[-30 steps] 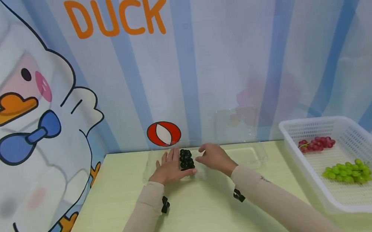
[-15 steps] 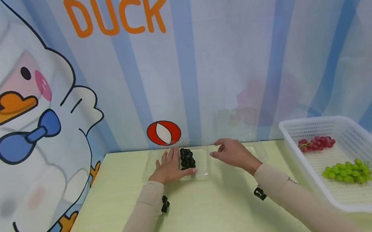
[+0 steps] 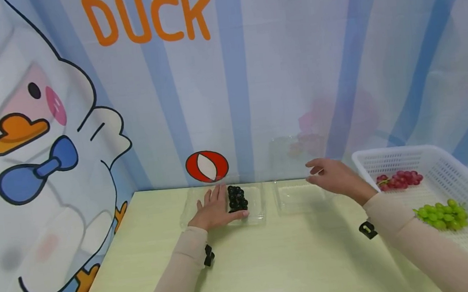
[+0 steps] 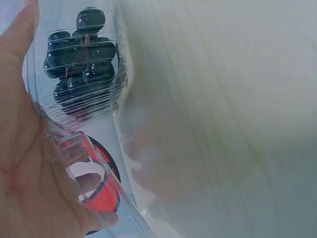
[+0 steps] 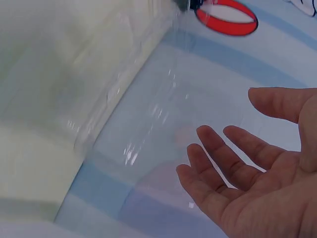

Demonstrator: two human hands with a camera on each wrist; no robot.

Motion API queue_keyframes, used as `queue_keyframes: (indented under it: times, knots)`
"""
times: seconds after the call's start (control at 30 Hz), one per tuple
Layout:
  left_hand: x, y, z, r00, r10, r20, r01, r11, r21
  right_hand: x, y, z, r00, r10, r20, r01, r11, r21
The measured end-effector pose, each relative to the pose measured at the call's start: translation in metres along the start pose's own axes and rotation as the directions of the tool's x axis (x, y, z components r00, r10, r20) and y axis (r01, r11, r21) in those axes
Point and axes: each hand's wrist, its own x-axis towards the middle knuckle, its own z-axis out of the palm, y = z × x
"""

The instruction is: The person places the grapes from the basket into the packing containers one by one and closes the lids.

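Presently, in the head view, the left hand (image 3: 215,212) lies with fingers extended beside the dark grapes (image 3: 237,199), which sit in a clear box (image 3: 255,200) on the surface (image 3: 279,264); it grasps nothing. The right hand (image 3: 340,178), fingers loosely bent and holding nothing, hangs near a second clear box (image 3: 298,197), whose lid (image 3: 283,153) stands upright before the backdrop. Red grapes (image 3: 400,180) and green grapes (image 3: 445,215) lie in a white basket (image 3: 392,159) at the right. The right sleeve (image 3: 421,245) crosses in front of the basket's near corner; a low pass could snag the rim and drag it. Those upright, see-through edges are easy to misjudge, so a brush of the fingers might tip the second box.

In the left wrist view, the palm is alongside the box, with some fingertips near its folded-back lid. Whether they press cannot be told; weight on that lid might tilt the box and roll the dark grapes out.

In the right wrist view, the fingers are spread, released, beside blurred clear plastic. Contact seems absent, yet a careless sweep that way could shove the plastic sideways.
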Motion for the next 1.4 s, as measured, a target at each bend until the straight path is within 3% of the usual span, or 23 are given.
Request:
queue_keyframes:
  times: [0.4, 0.57, 0.77, 0.87, 1.23, 1.4]
  knots:
    - [0.0, 0.001, -0.001, 1.0, 0.0, 0.003, 0.0, 1.0, 0.0, -0.024, 0.048, -0.053, 0.997, 0.065, -0.039, -0.068, 0.995, -0.073]
    - [0.0, 0.004, -0.002, 1.0, -0.011, 0.004, 0.011, 1.0, 0.0, -0.03, 0.072, -0.064, 0.993, 0.092, -0.075, -0.1, 0.988, -0.115]
    - [-0.001, 0.004, -0.003, 1.0, -0.016, 0.005, 0.016, 1.0, -0.005, -0.037, 0.101, -0.07, 0.979, 0.053, -0.198, -0.079, 0.989, -0.126]
    - [0.0, 0.003, -0.002, 1.0, -0.015, 0.007, 0.016, 1.0, -0.008, -0.042, 0.112, -0.073, 0.974, 0.051, -0.222, -0.083, 0.987, -0.136]
    - [-0.001, 0.004, -0.002, 1.0, -0.019, 0.01, 0.019, 1.0, -0.006, -0.052, 0.153, -0.085, 0.98, 0.137, -0.144, -0.163, 0.969, -0.188]
    - [0.0, 0.003, -0.002, 1.0, -0.019, 0.009, 0.019, 1.0, -0.004, -0.054, 0.17, -0.086, 0.985, 0.133, -0.108, -0.155, 0.959, -0.238]
